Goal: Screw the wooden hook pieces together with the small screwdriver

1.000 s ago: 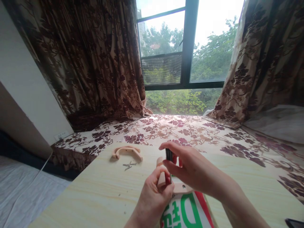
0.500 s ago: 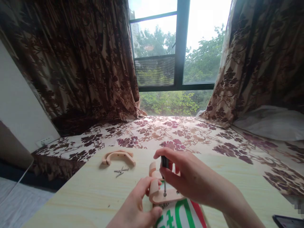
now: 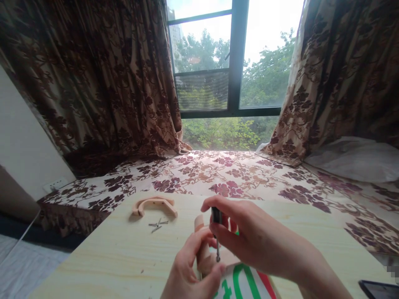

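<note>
Since the frame half a second ago, the thumb of the left hand [image 3: 190, 265] has shifted up and to the right, so that it now lies across the front of the near wooden hook [image 3: 204, 254], close to the screw head, while the screwdriver has barely changed place. Working across my feed from the left, I see a pale wall and a socket [image 3: 56, 184], with a dark floral curtain [image 3: 124, 83] filling the upper left. Left of centre on the wooden counter [image 3: 102, 257], two curved wooden pieces [image 3: 157, 202] lie together, and a few loose screws [image 3: 158, 225] are scattered just below them.

At lower centre, the left hand is curled round the upright end of the near hook, with its fingers behind and thumb in front; I can't tell whether the thumb touches the screw [image 3: 218, 259]. A second wooden hook [image 3: 198, 222] shows just beyond those fingers. To the right, the right hand [image 3: 249, 226] grips the black handle of the screwdriver [image 3: 216, 215], its shaft pointing down to the screw at the near hook's flat bar. That bar runs rightward below the right hand, beside a printed package [image 3: 241, 280] with green letters. A dark-edged device [image 3: 378, 289] is cut off at lower right.
</note>
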### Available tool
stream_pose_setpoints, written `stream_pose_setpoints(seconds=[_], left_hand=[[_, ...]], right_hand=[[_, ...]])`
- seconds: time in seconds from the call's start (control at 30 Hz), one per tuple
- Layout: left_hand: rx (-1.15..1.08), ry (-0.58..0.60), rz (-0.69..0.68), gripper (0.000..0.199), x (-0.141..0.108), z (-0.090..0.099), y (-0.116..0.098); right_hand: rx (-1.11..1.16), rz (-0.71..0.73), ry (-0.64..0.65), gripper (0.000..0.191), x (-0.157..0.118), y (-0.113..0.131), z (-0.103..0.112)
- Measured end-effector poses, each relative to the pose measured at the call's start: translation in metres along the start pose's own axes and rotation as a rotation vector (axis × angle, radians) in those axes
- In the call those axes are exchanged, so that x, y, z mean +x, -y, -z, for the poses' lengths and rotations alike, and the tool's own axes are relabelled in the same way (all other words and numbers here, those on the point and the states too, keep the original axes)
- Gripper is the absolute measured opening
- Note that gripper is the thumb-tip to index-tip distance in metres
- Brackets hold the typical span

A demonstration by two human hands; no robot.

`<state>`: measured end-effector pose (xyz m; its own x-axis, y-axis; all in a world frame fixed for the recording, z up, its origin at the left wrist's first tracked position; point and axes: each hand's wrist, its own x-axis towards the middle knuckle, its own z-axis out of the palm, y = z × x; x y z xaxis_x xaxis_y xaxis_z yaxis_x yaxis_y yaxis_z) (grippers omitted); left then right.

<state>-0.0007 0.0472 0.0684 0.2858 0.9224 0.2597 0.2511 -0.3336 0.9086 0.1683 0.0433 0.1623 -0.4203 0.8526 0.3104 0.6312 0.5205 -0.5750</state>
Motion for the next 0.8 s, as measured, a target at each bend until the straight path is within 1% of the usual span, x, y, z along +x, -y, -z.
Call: stream_pose_setpoints(seconds=[0.07, 0.17, 0.23, 0.33, 0.43, 0.57, 0.7, 0.8], left_hand=[[-0.051, -0.101, -0.008, 0.031, 0.0, -0.01, 0.003], [-0.111, -0.136, 0.015, 0.019, 0.001, -0.02, 0.008], [-0.159, -0.137, 0.036, 0.013, 0.002, -0.021, 0.009], [-0.195, -0.138, 0.076, 0.013, 0.002, -0.02, 0.008], [-0.19, -0.11, 0.105, 0.013, 0.001, -0.019, 0.008], [-0.215, -0.08, 0.073, 0.011, 0.001, -0.017, 0.011], [-0.231, -0.069, 0.038, 0.01, 0.002, -0.017, 0.012], [-0.249, -0.065, 0.051, 0.01, 0.002, -0.019, 0.013]], right_hand=[[-0.004, -0.009, 0.003, 0.027, -0.001, 0.0, 0.001], [-0.002, -0.015, 0.001, 0.027, -0.002, 0.0, 0.0], [0.004, -0.014, -0.002, 0.027, -0.002, -0.002, -0.002], [0.027, -0.014, 0.004, 0.027, 0.001, -0.005, -0.006], [0.045, -0.022, -0.008, 0.028, 0.004, -0.008, -0.009], [0.054, 0.006, -0.028, 0.033, 0.004, -0.008, -0.009], [0.047, 0.024, -0.056, 0.031, 0.003, -0.007, -0.009], [0.005, 0.032, -0.079, 0.03, 0.005, -0.008, -0.01]])
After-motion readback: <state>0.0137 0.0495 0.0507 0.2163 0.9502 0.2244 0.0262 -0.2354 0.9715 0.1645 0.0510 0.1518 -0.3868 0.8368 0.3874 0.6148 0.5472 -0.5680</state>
